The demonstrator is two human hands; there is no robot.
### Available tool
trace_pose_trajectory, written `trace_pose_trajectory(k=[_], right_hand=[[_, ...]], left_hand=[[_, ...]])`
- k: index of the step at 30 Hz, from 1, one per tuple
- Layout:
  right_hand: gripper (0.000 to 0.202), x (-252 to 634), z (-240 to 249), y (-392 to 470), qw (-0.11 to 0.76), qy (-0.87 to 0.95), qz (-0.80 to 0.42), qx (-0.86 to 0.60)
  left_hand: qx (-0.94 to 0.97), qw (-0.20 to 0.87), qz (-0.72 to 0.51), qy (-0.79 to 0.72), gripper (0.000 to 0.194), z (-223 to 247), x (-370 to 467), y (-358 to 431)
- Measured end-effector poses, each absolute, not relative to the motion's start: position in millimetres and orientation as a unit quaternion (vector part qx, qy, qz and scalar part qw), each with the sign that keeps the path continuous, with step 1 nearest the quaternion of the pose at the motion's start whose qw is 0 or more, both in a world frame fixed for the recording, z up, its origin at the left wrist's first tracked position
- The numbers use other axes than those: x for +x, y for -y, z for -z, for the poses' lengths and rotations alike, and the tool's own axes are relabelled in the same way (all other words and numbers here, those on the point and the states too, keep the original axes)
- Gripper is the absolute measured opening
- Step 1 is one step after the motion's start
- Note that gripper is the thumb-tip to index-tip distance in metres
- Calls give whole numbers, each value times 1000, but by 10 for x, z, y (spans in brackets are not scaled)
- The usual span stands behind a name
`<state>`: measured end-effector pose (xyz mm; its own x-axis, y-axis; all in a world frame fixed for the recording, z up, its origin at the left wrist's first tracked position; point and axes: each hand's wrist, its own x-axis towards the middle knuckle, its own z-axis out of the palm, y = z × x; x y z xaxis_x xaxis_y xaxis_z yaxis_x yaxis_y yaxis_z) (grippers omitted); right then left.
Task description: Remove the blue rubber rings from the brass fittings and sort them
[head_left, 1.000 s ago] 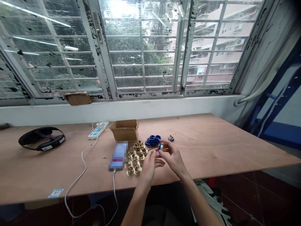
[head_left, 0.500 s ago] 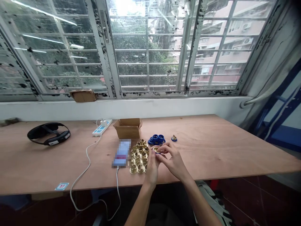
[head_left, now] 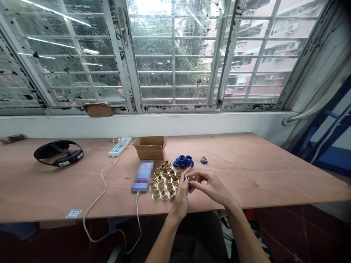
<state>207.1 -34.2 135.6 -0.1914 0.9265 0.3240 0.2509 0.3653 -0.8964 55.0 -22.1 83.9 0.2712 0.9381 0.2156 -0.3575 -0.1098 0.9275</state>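
Note:
Between my two hands, above the table's front part, is a small brass-coloured metal piece with a blue ring [head_left: 188, 178] around it. My left hand [head_left: 180, 197] pinches it from the left, thumb and fingers closed on its edge. From the right, my right hand [head_left: 211, 185] grips the same piece with its fingertips. Just left of my hands lies a pile of brass-coloured metal pieces [head_left: 164, 184]. Behind them sits a heap of blue rings [head_left: 182, 160]. A brass piece in a blue ring [head_left: 203, 159] stands by itself to the right.
An open cardboard box [head_left: 150, 149] stands behind the pile. A phone [head_left: 143, 176] on a white cable [head_left: 104, 182] lies to the left, near a power strip [head_left: 120, 147]. Farther left is a black headset [head_left: 59, 154]. The wooden table [head_left: 260, 171] ends at a front edge close to me.
Both hands have shifted slightly right, still holding the ringed piece, which is now tilted. My right hand has turned and its fingers have changed their grip. The camera view has moved a little.

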Motion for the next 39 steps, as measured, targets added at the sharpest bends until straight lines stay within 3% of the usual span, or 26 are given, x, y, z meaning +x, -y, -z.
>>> trace_pose_trajectory(k=[9,16,24,39], right_hand=[[19,2159,-1490,426,415,719,-352,-432],[29,2224,-1401,401,366,732,-367,-441],[28,2188,-1362,388,361,724,-400,-431],[17,2195,-1388,408,370,744,-338,-442]], left_hand=[[613,555,-504,-249,51,-861,528,249],[708,452,-456,-294,32,-777,536,174],[755,387,-407,-338,36,-745,546,180],[724,434,-443,-303,42,-794,529,208]])
